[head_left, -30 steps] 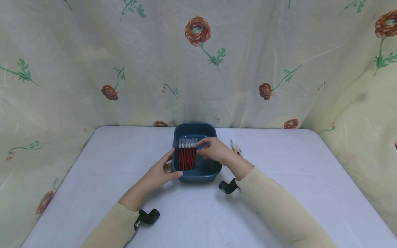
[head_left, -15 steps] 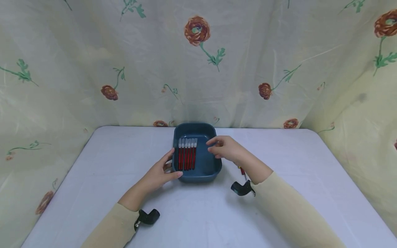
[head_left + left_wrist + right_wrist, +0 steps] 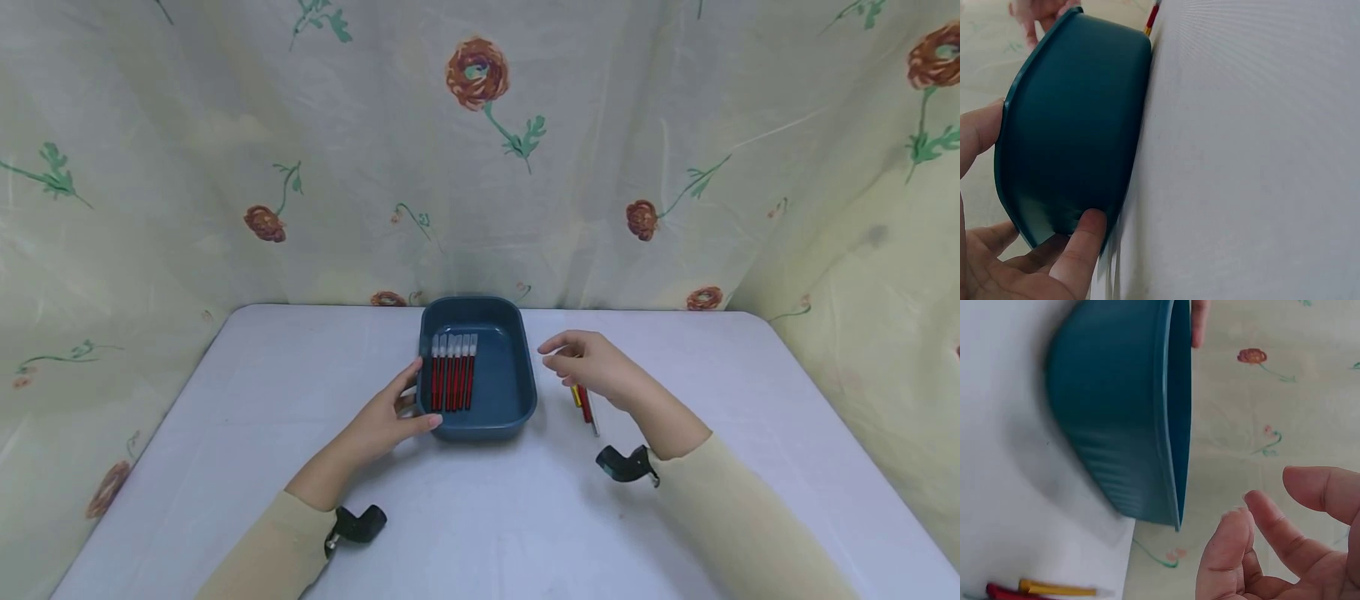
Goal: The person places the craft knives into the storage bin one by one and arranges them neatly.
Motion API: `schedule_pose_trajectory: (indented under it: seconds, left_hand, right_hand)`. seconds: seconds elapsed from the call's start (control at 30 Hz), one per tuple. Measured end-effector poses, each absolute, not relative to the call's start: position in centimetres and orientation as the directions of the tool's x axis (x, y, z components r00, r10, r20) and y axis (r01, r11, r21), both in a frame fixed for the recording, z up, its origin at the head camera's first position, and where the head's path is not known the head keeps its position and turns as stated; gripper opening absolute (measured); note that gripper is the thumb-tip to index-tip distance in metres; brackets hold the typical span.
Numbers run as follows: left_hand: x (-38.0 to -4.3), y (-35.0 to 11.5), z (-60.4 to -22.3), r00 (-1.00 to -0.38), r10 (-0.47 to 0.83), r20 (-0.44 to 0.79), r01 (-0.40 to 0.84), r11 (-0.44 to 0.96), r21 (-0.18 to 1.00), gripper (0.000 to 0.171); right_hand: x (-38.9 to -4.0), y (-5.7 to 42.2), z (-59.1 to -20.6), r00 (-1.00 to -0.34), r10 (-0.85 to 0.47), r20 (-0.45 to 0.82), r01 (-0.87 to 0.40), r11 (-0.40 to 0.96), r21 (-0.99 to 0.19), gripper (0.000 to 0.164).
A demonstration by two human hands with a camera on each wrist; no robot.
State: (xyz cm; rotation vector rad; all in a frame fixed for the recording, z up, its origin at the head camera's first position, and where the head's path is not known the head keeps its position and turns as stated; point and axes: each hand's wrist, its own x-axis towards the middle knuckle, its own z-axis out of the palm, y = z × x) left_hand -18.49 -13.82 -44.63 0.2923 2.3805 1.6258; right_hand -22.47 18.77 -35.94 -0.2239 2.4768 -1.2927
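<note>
My left hand [image 3: 390, 421] holds the near left corner of a blue plastic tub [image 3: 513, 429]. Its thumb lies at the front rim; other fingers press the outer wall, as the left wrist view shows. Inside, several slim pen-like sticks [image 3: 452, 383] with red barrels and clear caps lie side by side along the left wall. My right hand [image 3: 592, 367] hovers right of the tub with loosely bent fingers and nothing between them. Below it on the table lie a yellow stick [image 3: 1057, 587] and a red stick [image 3: 585, 406], partly hidden by the hand in the head view.
A white cloth-covered table [image 3: 480, 517] carries the tub near its back edge. Behind and at both sides hangs a flower-printed curtain [image 3: 337, 167]. Each wrist bears a black camera mount, such as the left mount [image 3: 362, 523].
My right hand has moved out of the tub to the right, away from the red sticks, to above the loose sticks. The left hand and the tub have stayed in place.
</note>
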Motion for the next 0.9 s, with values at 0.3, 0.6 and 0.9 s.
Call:
schedule_pose_trajectory:
  seconds: [0.3,0.6,0.9]
  left_hand:
    - [-18.5,-13.8,-44.7,-0.950,0.299,-0.085,0.028,0.354,0.935,0.093]
    - [-18.6,-13.8,-44.6,-0.950,0.299,-0.090,0.023,0.352,0.936,0.095]
    - [-18.6,-13.9,-44.7,-0.949,0.303,-0.089,0.024,0.351,0.936,0.094]
  right_hand:
    - [-21.7,21.0,-36.7,-0.926,-0.303,-0.223,0.021,0.550,-0.835,0.033]
    - [-21.7,23.0,-39.0,-0.926,-0.263,-0.269,0.069,0.584,-0.809,0.033]
    - [-21.9,24.2,-41.0,-0.935,-0.225,-0.273,0.085,0.607,-0.791,0.030]
